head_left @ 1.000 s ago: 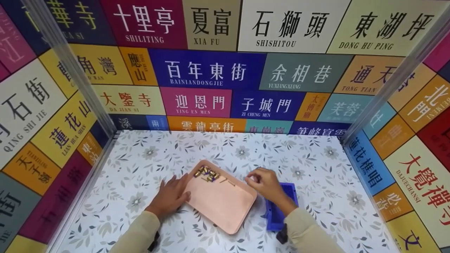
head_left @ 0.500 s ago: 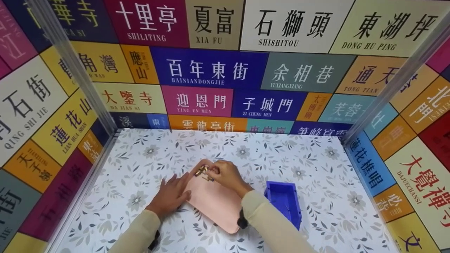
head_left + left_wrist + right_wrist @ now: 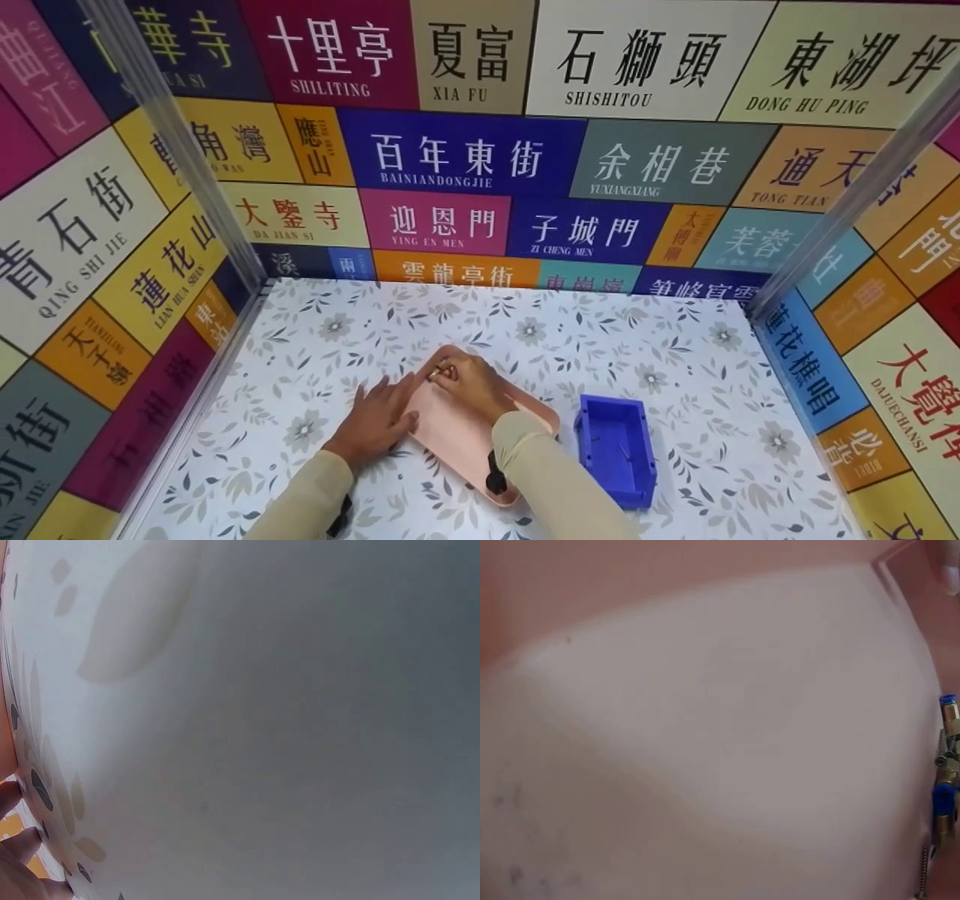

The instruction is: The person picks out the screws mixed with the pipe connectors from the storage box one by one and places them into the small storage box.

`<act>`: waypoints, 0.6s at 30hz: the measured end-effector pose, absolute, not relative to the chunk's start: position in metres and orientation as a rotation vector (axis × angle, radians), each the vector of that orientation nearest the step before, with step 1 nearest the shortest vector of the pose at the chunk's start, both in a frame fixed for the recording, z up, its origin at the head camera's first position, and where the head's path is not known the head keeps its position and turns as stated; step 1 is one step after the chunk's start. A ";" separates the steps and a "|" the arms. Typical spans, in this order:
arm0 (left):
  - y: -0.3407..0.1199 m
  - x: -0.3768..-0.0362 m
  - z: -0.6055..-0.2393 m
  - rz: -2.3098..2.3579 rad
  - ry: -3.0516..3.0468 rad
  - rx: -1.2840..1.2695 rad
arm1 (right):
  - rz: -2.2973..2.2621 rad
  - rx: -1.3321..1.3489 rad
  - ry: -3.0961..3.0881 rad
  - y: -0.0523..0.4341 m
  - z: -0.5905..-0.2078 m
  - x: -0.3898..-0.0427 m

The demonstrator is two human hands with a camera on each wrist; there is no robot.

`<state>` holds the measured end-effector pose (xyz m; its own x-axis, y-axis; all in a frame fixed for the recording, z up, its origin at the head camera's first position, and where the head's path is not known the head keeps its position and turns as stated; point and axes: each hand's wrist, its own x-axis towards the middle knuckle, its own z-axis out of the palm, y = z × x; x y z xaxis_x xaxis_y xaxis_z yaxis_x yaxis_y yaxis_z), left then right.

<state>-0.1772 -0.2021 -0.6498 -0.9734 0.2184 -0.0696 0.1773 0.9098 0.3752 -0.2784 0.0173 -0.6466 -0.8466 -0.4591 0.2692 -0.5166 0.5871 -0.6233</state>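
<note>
A shallow pink tray (image 3: 465, 439) lies at a slant on the table. My left hand (image 3: 373, 426) rests on its left edge with fingers spread; in the left wrist view only a few fingertips (image 3: 19, 844) show at the lower left. Over the tray's far end is my right hand (image 3: 471, 384), fingers bent down at small brass fittings (image 3: 442, 372). Whether they pinch one is hidden. The right wrist view shows brass-and-blue push-in fittings (image 3: 945, 799) heaped with silvery screws (image 3: 924, 870) against the right side of the frame, below a fingertip (image 3: 951, 579).
A blue plastic bin (image 3: 616, 450) stands right of the tray, with a few thin screws in it. White floral cloth (image 3: 330, 367) covers the table. Panels with large lettering (image 3: 457, 150) close off the back and both sides.
My right hand has moved from the tray's right edge near the bin to the fittings at its far left end, uncovering the bin. My left hand stays on the tray. The head view has shifted slightly.
</note>
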 end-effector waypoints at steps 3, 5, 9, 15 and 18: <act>-0.203 -0.177 -0.650 0.592 2.981 0.348 | 1.036 0.815 -2.765 0.018 -0.650 -0.278; -0.204 -0.177 -0.650 0.596 2.997 0.379 | 0.947 0.799 -2.787 0.018 -0.652 -0.277; -0.204 -0.178 -0.651 0.586 3.009 0.404 | 0.773 0.776 -2.804 0.017 -0.659 -0.277; -0.203 -0.179 -0.652 0.567 2.970 0.341 | 0.681 0.753 -2.770 0.015 -0.663 -0.278; -0.203 -0.179 -0.652 0.565 2.960 0.323 | 0.653 0.767 -2.772 0.016 -0.662 -0.277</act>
